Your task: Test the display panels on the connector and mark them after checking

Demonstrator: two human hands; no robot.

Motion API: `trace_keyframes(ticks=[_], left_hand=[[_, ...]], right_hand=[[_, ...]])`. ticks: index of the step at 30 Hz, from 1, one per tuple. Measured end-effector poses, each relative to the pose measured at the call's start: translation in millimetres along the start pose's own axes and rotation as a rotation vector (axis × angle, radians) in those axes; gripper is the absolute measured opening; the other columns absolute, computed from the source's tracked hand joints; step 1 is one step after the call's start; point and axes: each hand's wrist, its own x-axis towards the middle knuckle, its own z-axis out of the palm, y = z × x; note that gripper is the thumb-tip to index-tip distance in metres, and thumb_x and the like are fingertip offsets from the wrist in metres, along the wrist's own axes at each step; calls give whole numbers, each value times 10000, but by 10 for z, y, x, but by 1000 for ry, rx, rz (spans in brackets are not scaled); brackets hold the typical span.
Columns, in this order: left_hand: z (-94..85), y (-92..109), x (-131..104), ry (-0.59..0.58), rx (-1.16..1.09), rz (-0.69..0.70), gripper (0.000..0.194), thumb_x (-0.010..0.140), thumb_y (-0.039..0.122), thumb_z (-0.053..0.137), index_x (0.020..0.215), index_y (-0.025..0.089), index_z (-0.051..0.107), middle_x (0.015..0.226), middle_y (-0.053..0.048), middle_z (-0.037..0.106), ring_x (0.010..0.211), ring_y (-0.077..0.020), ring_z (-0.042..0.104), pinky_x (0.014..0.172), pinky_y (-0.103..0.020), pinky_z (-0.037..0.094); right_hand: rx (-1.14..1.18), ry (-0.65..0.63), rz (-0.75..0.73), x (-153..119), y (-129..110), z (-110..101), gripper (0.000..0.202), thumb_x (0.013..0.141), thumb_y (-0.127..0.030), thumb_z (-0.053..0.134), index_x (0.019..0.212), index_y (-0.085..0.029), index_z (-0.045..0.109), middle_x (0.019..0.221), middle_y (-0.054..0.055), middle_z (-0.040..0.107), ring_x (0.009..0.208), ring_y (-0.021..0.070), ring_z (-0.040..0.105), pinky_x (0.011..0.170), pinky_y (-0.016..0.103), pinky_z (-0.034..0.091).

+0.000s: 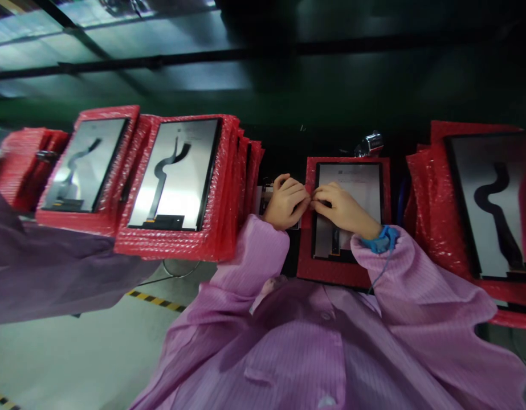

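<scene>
Straight in front of me a flat display panel (360,188) lies on a red bubble-wrap sheet (305,267), its ribbon cable (335,239) partly covered by my right forearm. My left hand (287,202) is at the sheet's left edge, with fingers curled and pinched together. My right hand (340,206) reaches over the panel from the right, and its pinched fingertips meet those of the left hand by the panel's left border. Whatever sits between the fingertips is too small to make out. A blue wrist strap (380,239) with a thin cord circles my right wrist.
Left of my hands, more panels (177,171) (85,165) lie on stacks of red bubble wrap (228,188). Another panel (489,205) rests on a red stack at right. A shiny metal object (369,144) stands behind the middle panel. A co-worker's sleeve (53,267) reaches in at left.
</scene>
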Motion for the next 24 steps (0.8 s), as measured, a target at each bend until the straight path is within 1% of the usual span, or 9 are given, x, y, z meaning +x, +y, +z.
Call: trace_keyframes(ticks=[2,5,7,8,9,11,14,18,24], left_hand=[[-12,7,17,75,-14,-77,337,1024,317,388,787,213,604,813,-22,670,903,-191,609,1081,-455,380],[-38,77,-5,363,23,-292,353,1055,376,324,991,215,631,1090,-79,637,1106,-211,583,1084,-438,421],[-37,216,-92,543,58,-398,334,1055,401,334,1230,236,565,1342,-110,506,1306,-227,482,1131,-435,404],[-22,318,-163,566,61,-415,348,1049,407,362,1326,252,504,1432,-115,423,1381,-237,419,1162,-443,378],[5,439,-250,527,51,-406,383,1039,407,399,1391,264,448,1488,-120,357,1430,-253,369,1187,-462,351],[92,700,-455,313,9,-337,530,997,433,507,1475,252,370,1569,-153,245,1499,-326,271,1213,-538,302],[258,1004,-747,100,41,-265,718,958,471,587,1554,228,268,1615,-204,163,1549,-428,102,1190,-651,284],[389,1104,-914,69,88,-287,732,957,454,604,1570,241,266,1629,-217,176,1559,-435,71,1174,-676,305],[407,1061,-902,102,62,-321,766,930,477,640,1573,274,277,1649,-184,170,1574,-391,70,1196,-647,302]], right_hand=[[100,-23,22,-17,-3,-83,222,917,-274,515,744,-193,629,906,64,679,870,199,590,882,381,429],[251,30,103,-68,43,-250,295,952,-383,487,791,-201,655,899,60,680,827,196,625,800,361,476],[207,223,190,-108,126,-363,296,956,-414,492,808,-207,643,862,57,669,804,203,625,790,372,494],[127,360,236,-127,183,-413,259,952,-390,502,822,-208,633,866,62,663,825,211,625,817,386,500],[21,498,280,-142,247,-455,204,945,-346,512,848,-206,625,903,75,659,880,226,624,868,408,499],[-209,712,364,-158,393,-512,123,927,-257,512,938,-193,616,1051,123,642,1055,268,595,1001,476,455],[-428,816,465,-134,607,-526,178,925,-224,488,1050,-158,596,1212,195,581,1241,335,495,1099,596,354],[-513,805,508,-40,798,-477,167,945,-226,466,969,-136,605,1169,211,572,1252,367,454,1089,654,329],[-430,804,541,29,832,-504,126,863,-85,469,864,-143,581,1138,195,572,1229,355,466,1097,628,329]])
